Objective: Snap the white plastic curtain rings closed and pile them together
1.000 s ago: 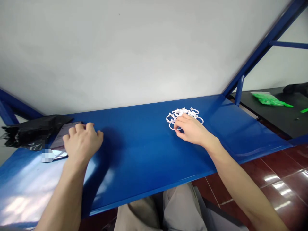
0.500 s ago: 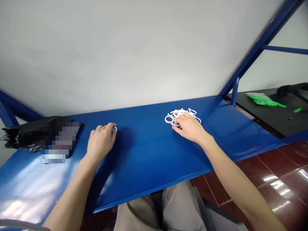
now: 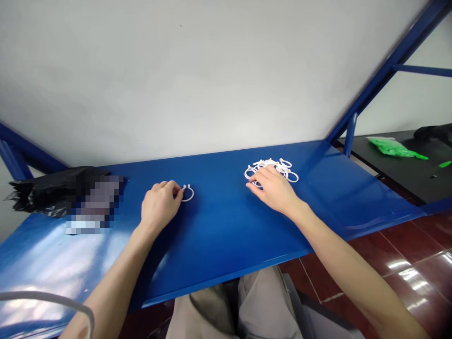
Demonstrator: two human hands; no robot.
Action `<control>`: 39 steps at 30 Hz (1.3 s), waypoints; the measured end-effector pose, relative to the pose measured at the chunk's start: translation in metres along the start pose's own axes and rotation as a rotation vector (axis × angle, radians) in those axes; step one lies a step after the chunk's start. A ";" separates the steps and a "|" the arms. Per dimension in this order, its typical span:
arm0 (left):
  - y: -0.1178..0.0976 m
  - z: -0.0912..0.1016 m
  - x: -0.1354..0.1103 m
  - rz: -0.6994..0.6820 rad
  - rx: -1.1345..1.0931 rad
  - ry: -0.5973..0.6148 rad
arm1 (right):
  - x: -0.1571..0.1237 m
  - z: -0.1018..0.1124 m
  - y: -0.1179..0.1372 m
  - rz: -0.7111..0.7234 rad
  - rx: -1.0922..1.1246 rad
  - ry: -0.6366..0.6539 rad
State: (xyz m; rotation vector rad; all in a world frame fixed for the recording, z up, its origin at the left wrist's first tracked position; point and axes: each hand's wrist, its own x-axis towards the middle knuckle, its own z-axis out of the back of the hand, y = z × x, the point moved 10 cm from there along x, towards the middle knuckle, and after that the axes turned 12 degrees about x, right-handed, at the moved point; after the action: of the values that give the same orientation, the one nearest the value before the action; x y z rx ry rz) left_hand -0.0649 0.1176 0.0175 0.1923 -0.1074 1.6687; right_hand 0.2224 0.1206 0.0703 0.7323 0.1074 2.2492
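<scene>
My left hand (image 3: 160, 205) rests on the blue table (image 3: 219, 226) with its fingers curled, pinching a single white plastic ring (image 3: 188, 193) at its left side. Farther right lies a pile of white plastic rings (image 3: 278, 167). My right hand (image 3: 273, 189) lies on the near left part of that pile, fingers bent down into the rings. Whether those fingers grip a ring is hidden.
A black bag (image 3: 45, 193) and a blurred flat item (image 3: 93, 205) lie at the table's left end. A blue frame post (image 3: 381, 75) rises at the right. Beyond it a dark table (image 3: 406, 169) holds a green bag (image 3: 391, 147). Red floor tiles (image 3: 406, 254) lie at the lower right.
My left hand has moved right from the flat item at the left end toward the middle, bringing a white ring that now lies on the table. My right hand stayed on the pile.
</scene>
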 end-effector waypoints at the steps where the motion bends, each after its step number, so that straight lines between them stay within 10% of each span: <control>1: -0.010 0.001 -0.003 -0.026 -0.043 0.002 | 0.000 -0.007 0.008 0.015 0.063 0.017; 12: -0.091 0.024 -0.040 -0.200 -0.570 -0.104 | -0.006 -0.058 0.032 -0.200 0.742 0.093; 29: -0.112 0.027 -0.056 -0.432 -0.600 -0.177 | -0.009 -0.049 0.050 0.122 0.588 0.011; 39: -0.070 0.016 -0.025 -0.308 -0.361 -0.217 | 0.000 0.005 -0.035 -0.122 0.185 -0.208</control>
State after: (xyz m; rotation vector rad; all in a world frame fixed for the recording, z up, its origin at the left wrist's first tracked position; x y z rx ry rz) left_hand 0.0079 0.0975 0.0258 0.1087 -0.5134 1.2923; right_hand 0.2477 0.1453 0.0645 1.0262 0.2544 2.0523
